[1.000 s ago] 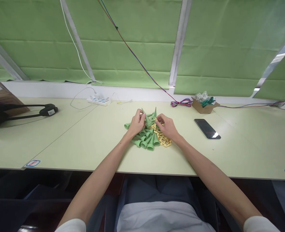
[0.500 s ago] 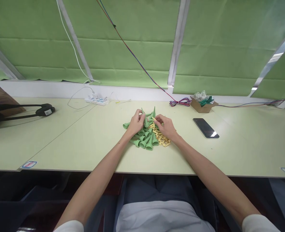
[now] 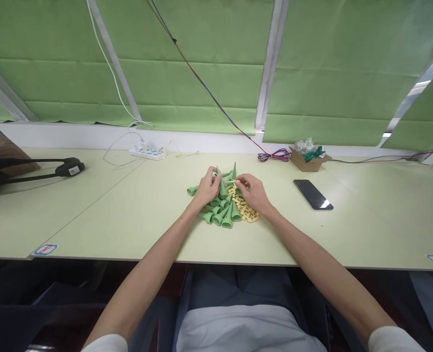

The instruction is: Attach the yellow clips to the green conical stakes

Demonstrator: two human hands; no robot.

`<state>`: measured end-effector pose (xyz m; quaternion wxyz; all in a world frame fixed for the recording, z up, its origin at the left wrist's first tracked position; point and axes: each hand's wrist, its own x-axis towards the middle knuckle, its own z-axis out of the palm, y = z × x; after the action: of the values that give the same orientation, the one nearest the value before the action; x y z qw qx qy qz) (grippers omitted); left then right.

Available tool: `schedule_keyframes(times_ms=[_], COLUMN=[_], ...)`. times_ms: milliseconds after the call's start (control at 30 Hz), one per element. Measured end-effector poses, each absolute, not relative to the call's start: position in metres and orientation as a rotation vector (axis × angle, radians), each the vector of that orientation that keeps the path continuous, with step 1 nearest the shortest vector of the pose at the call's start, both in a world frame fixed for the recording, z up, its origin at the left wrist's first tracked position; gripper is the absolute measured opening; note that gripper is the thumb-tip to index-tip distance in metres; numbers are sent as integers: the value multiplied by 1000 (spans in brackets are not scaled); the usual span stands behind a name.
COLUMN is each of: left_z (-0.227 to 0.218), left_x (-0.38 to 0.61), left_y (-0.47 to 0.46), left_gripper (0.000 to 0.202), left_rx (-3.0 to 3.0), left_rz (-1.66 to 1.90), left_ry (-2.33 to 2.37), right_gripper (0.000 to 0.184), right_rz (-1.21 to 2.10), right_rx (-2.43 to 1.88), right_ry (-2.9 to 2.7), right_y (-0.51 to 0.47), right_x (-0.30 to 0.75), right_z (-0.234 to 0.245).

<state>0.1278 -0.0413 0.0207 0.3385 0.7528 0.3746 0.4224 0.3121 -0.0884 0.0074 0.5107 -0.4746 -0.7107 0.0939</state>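
Head: pale table [image 3: 128, 220] below green blinds [image 3: 219, 39]; left grip [image 3: 208, 188] holds green cone [image 3: 222, 187], right grip [image 3: 253, 192] yellow piece [image 3: 234, 181].

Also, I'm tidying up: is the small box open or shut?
Open: clear plastic and green material show above the small box.

The left hand [image 3: 208, 189] grips a green cone [image 3: 222, 187]; at its three o'clock the right hand [image 3: 253, 193] pinches a yellow piece [image 3: 234, 181]. Loose cones [image 3: 227, 223] lie at six o'clock, small yellow parts [image 3: 250, 214] between four and five, the phone [image 3: 313, 194] at three, coiled cable [image 3: 274, 155] at two, power strip [image 3: 148, 153] at ten
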Motion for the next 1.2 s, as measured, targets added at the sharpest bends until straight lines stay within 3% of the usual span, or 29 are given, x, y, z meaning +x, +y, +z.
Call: schedule_keyframes(times_ms=[1200], left_z=[22], left_x=[131], left_y=[-49], left_gripper=[23], left_rx=[2115], left_rz=[1234], left_ry=[963], right_gripper=[20], right_rz=[145], right_rx=[-1042], right_ry=[-1849], right_y=[-90], right_x=[303], right_z=[1])
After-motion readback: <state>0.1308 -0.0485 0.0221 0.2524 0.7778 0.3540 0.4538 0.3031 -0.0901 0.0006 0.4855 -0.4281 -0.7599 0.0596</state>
